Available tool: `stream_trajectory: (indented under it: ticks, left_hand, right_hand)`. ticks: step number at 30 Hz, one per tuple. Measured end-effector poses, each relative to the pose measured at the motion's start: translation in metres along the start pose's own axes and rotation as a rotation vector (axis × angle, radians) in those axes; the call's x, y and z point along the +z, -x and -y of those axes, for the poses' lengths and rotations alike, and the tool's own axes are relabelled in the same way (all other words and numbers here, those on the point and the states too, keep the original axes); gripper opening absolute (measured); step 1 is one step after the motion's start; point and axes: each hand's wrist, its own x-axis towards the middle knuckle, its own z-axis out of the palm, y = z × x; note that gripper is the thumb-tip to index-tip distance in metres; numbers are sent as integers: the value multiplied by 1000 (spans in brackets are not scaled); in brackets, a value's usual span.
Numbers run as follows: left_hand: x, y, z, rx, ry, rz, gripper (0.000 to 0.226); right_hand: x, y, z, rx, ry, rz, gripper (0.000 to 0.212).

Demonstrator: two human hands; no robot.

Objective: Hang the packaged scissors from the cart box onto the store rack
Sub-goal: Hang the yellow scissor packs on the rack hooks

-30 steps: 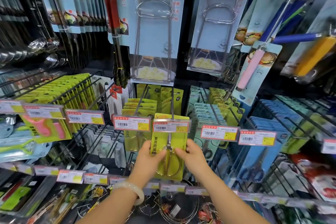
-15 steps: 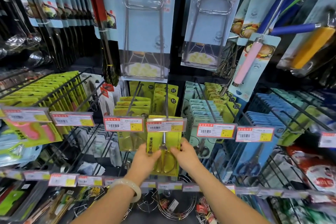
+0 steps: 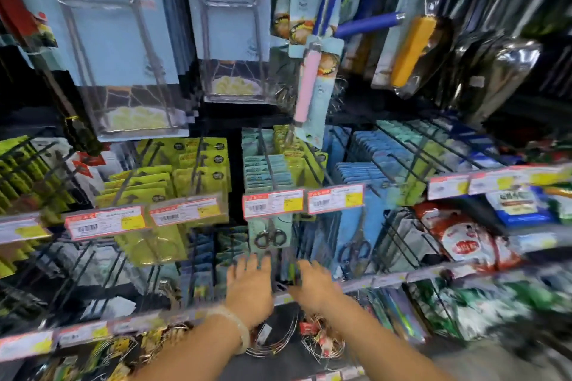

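Observation:
The yellow packaged scissors [image 3: 151, 244] hang on a rack hook behind a price tag [image 3: 188, 210], left of both hands and apart from them. My left hand [image 3: 250, 284], with a pale bracelet on its wrist, is in front of the lower rack with fingers spread and nothing in it. My right hand [image 3: 312, 284] is beside it, blurred by motion, and nothing shows in it. A teal scissors pack [image 3: 269, 235] hangs just above the hands. The cart box is out of view.
Black wire hooks [image 3: 402, 158] stick out toward me, loaded with yellow, teal and blue packs [image 3: 356, 241]. Large kitchen-tool cards [image 3: 123, 40] hang overhead. Wire rings [image 3: 275, 340] lie on the shelf under my wrists. Red and white bags [image 3: 464, 241] sit at the right.
Both hands have let go of the yellow scissors pack, which stays on its hook. The hands dropped lower and the view swung right, leaving the pack to their left.

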Motion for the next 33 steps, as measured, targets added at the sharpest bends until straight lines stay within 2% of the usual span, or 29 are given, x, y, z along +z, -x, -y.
stream_trajectory:
  ticks: [4,12,18,22,25,33]
  left_hand:
    - [-12,-4,-94,219,-132,9,76]
    - [3,4,-312,548,-181,36,67]
    - [42,36,-458,780,-273,82,72]
    - [70,53,-535,938,-321,77,65]
    - [87,60,-588,1038,-342,66,60]
    - [116,36,-735,1212,-401,187,69]
  right_hand:
    - [-35,30,-78,76,177,-106,55]
    - [-90,121,-268,355,111,-298,52]
    - [-111,218,-394,662,15,-307,53]
    - [-112,266,-453,827,-51,-328,55]
    - [-114,286,-492,907,-115,-346,53]
    - [-139,293,-617,1082,-206,-360,56]
